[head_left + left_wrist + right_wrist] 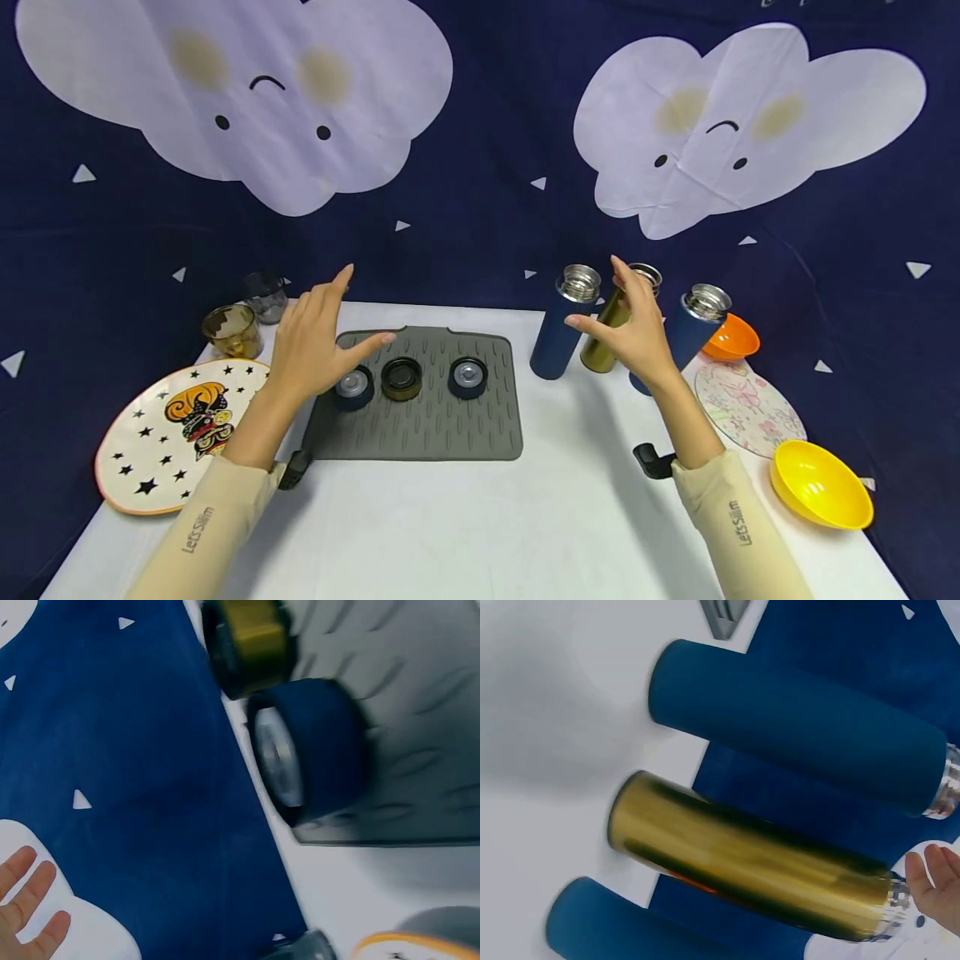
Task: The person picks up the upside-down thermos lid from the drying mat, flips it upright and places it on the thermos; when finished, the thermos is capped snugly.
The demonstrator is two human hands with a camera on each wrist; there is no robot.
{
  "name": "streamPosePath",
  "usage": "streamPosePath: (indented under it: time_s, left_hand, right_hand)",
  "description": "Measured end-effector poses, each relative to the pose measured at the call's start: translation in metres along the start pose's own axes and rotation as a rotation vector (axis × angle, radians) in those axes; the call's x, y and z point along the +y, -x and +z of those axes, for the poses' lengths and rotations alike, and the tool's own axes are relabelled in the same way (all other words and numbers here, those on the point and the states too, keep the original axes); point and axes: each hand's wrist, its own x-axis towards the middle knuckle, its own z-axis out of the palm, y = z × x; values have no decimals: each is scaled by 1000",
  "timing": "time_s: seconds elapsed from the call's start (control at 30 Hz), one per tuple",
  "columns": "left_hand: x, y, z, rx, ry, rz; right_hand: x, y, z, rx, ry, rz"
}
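Bottle lids [401,381], three of them, sit on the grey mat [420,437] left of centre in the head view; the left hand [307,343], fingers spread and empty, overlaps the leftmost lid's edge and is the nearer hand. Toward the upper right, the gold bottle [750,855] stands upright and uncapped, its mouth by the right hand [636,327], likewise empty, fingers parted. Whether they touch is unclear. That hand partly hides it; the left wrist view blurs the lids.
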Motion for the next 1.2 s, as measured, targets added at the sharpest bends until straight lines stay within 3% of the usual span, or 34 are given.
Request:
streamPosePath:
  time_s: [0.33, 0.67, 0.9, 1.2]
  left_hand:
    - [-14, 39, 20, -67, 15, -93]
    - [-32, 64, 35, -137, -34, -169]
    - [-41, 73, 41, -197, -36, -187]
    - [-47, 74, 43, -355, -45, -242]
  right_hand:
    - [20, 24, 15, 33, -49, 33]
    - [31, 44, 26, 18, -64, 82]
    - [36, 60, 32, 11, -82, 110]
    - [35, 75, 39, -30, -121, 129]
